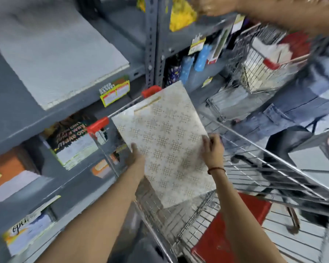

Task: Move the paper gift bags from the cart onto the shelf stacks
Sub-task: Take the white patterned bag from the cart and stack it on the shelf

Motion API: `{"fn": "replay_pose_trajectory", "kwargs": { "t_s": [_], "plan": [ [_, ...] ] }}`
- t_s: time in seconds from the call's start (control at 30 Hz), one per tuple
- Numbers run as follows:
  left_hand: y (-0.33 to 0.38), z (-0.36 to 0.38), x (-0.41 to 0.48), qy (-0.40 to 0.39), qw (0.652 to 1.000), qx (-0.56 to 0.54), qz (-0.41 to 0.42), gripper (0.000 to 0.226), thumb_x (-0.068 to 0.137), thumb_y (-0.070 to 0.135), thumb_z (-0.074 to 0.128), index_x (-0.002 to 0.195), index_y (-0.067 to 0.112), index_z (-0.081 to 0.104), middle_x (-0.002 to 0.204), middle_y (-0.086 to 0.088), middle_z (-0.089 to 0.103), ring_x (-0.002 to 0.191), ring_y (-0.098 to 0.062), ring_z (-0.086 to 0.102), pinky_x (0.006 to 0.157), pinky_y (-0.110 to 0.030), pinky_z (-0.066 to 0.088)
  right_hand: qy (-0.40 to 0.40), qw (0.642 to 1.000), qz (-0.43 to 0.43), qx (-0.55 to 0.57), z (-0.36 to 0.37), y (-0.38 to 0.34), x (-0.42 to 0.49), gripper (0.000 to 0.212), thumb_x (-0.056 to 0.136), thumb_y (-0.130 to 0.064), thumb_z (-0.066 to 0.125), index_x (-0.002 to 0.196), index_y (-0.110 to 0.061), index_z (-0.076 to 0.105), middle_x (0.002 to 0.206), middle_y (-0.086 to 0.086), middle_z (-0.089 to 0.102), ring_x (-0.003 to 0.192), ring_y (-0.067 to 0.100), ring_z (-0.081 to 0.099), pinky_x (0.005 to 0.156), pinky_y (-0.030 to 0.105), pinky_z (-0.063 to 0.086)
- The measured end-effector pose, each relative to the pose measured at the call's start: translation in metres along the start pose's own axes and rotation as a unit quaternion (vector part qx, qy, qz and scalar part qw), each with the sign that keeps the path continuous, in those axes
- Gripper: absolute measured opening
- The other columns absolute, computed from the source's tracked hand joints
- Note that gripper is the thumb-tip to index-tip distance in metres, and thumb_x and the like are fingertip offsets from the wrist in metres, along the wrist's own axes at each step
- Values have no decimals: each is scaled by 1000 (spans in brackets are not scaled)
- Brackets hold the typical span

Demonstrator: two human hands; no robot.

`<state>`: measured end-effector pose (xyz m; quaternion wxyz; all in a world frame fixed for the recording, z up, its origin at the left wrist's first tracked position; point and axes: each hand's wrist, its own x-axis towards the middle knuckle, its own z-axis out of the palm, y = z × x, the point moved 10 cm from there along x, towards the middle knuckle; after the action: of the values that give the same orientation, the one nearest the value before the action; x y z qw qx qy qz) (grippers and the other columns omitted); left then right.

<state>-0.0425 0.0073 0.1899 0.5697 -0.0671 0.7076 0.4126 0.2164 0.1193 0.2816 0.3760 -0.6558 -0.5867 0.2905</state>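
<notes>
Both hands hold a flat white patterned gift bag above the wire cart: left hand gripping its left edge, right hand its right.

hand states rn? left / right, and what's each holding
Left hand: closed on the left edge of the patterned gift bag.
Right hand: closed on the same bag's right edge, above the cart.

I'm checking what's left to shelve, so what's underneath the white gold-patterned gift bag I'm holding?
Below the white gold-patterned paper gift bag is the wire shopping cart, with a flat red item lying in it. Anything directly beneath the bag is covered.
</notes>
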Motion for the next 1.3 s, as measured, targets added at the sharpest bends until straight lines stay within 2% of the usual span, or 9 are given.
{"fn": "replay_pose_trajectory", "kwargs": {
  "t_s": [0.13,0.27,0.37,0.43,0.57,0.77,1.0,1.2,1.3],
  "plan": [
    [68,-24,-45,-74,990,35,113,65,85,56,53,131,11,52,123,-11,60,106,-26,59,93,-39,51,67,994,-54,69,-45,-85,14,27,92,-28,50,68,-20,43,61,5,46,62,19,43,53,18,33],
    [140,-54,-90,-111,958,40,260,21,89,35,59,80,17,64,91,-6,67,82,-20,61,78,-33,51,75,986,-69,133,-57,-149,23,26,89,-35,53,65,-33,43,63,7,47,61,20,46,58,29,41],
    [183,-77,-130,-117,930,48,345,25,89,38,59,89,14,66,104,-10,68,94,-26,63,90,-37,49,69,982,-76,160,-52,-185,26,20,90,-32,53,71,-28,49,60,-2,44,58,16,43,62,35,40],
    [203,-101,-154,-113,914,24,389,20,91,34,58,83,16,62,96,-15,63,81,-25,59,81,-38,49,62,976,-92,189,-45,-211,20,14,91,-24,53,82,-14,54,65,-7,47,62,7,44,66,26,40],
    [220,-137,-169,-73,905,12,418,17,89,35,61,80,20,63,104,-13,69,95,-26,64,97,-41,50,48,967,-107,226,-19,-235,12,13,92,-15,53,83,-6,51,63,-6,44,54,-8,47,58,6,38],
    [233,-176,-175,-27,892,-39,449,14,91,25,59,84,13,60,83,4,60,85,-14,57,69,-17,45,20,963,-87,255,28,-251,4,14,93,-20,52,85,-9,54,62,-2,42,55,1,42,51,5,37],
    [234,-203,-170,23,892,-26,450,40,93,33,55,123,7,55,123,-10,63,111,-27,61,100,-44,49,-25,929,-29,368,90,-275,-3,5,92,-6,50,88,-3,52,69,1,41,53,-7,47,62,-1,42],
    [241,-250,-149,70,887,-89,448,27,97,28,48,116,10,55,127,-19,61,104,-28,62,85,-32,46,-204,924,-88,311,126,-308,-23,17,87,-10,59,104,-11,55,79,-1,61,70,-2,61,66,7,49],
    [247,-268,-142,106,887,-123,432,41,98,27,47,130,2,47,129,-31,55,116,-37,57,99,-46,45,-295,924,-86,226,154,-307,-31,42,84,-13,64,123,-9,48,96,3,60,88,14,60,80,26,51]
  ]
}}
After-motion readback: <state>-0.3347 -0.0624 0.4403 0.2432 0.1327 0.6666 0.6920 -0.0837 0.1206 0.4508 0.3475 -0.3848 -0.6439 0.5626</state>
